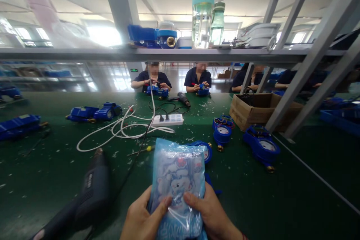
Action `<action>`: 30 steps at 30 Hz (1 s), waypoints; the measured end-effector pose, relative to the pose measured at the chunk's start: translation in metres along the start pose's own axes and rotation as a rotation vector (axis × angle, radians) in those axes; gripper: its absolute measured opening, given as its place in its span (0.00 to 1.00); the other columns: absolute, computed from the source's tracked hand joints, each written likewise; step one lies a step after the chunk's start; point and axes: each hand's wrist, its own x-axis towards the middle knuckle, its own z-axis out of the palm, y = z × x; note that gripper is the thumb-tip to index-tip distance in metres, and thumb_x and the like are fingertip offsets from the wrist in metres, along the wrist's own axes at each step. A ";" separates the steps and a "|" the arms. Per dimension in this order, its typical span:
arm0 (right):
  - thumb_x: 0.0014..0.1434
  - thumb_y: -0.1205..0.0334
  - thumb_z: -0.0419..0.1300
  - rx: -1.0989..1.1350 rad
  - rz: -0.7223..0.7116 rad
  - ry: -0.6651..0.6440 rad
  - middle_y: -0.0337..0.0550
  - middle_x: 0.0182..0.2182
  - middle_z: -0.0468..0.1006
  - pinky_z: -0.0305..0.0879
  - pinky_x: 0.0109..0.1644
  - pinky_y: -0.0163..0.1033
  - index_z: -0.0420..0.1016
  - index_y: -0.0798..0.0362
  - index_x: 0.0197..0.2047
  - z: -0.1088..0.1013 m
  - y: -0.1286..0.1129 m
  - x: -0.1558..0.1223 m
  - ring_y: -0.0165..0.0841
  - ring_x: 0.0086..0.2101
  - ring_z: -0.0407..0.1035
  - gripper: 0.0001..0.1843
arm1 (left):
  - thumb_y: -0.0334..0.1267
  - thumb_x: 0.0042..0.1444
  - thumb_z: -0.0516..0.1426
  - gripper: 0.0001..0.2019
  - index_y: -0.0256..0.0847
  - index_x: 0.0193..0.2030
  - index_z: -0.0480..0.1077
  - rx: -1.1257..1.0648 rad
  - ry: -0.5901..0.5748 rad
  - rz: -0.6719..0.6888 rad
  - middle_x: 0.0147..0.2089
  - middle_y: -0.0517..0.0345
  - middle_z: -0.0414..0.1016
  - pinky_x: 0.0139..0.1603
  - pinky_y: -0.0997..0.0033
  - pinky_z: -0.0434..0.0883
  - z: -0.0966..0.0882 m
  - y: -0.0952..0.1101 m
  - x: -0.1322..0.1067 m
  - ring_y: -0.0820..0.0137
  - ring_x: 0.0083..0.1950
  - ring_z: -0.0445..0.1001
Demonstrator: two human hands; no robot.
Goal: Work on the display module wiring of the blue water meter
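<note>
Both hands grip a sealed blue plastic packet low over the green table: the left hand pinches its lower left edge, the right hand its lower right, thumbs pressed on the front. The packet looks unopened. Just behind it lies a blue meter, with more meters to the right. A dark heat gun rests untouched beside the left hand.

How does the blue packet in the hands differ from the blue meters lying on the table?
The packet is soft, crinkly, printed plastic, held upright by both hands; the meters are hard, round-dialed, with brass fittings. The packet is pale blue; the meters are deep blue and lie on the green table.
</note>
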 end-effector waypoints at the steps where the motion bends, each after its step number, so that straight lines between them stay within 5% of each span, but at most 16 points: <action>1: 0.41 0.57 0.72 -0.007 -0.005 0.001 0.53 0.38 0.79 0.65 0.49 0.54 0.69 0.59 0.47 0.000 0.000 0.001 0.48 0.41 0.72 0.32 | 0.51 0.43 0.62 0.20 0.41 0.40 0.72 0.001 0.009 0.006 0.35 0.59 0.79 0.34 0.72 0.75 0.000 0.000 0.000 0.60 0.36 0.77; 5: 0.45 0.60 0.71 -0.004 -0.009 -0.016 0.52 0.39 0.79 0.65 0.49 0.52 0.69 0.59 0.47 -0.001 -0.001 0.006 0.47 0.41 0.72 0.27 | 0.50 0.45 0.61 0.18 0.40 0.40 0.71 -0.003 0.019 0.031 0.35 0.59 0.79 0.34 0.72 0.75 0.001 -0.001 0.005 0.60 0.36 0.77; 14: 0.49 0.60 0.68 0.057 -0.037 0.038 0.51 0.39 0.79 0.65 0.48 0.50 0.70 0.59 0.46 -0.002 -0.004 0.018 0.45 0.41 0.72 0.23 | 0.49 0.49 0.59 0.23 0.43 0.51 0.68 0.007 -0.206 -0.009 0.51 0.56 0.73 0.51 0.70 0.70 -0.013 -0.001 0.024 0.61 0.49 0.72; 22: 0.47 0.60 0.69 0.086 -0.011 0.067 0.52 0.40 0.78 0.68 0.46 0.48 0.68 0.59 0.48 -0.009 -0.004 0.030 0.45 0.41 0.73 0.26 | 0.49 0.53 0.56 0.19 0.36 0.43 0.72 -0.104 -0.273 -0.072 0.36 0.55 0.77 0.37 0.70 0.72 -0.005 -0.003 0.031 0.64 0.36 0.73; 30: 0.48 0.64 0.68 0.166 -0.001 0.065 0.52 0.40 0.78 0.66 0.47 0.49 0.67 0.59 0.47 -0.015 -0.005 0.038 0.44 0.42 0.72 0.24 | 0.51 0.49 0.58 0.19 0.33 0.34 0.72 -0.038 -0.167 -0.086 0.27 0.58 0.74 0.25 0.78 0.67 -0.001 -0.002 0.042 0.72 0.26 0.67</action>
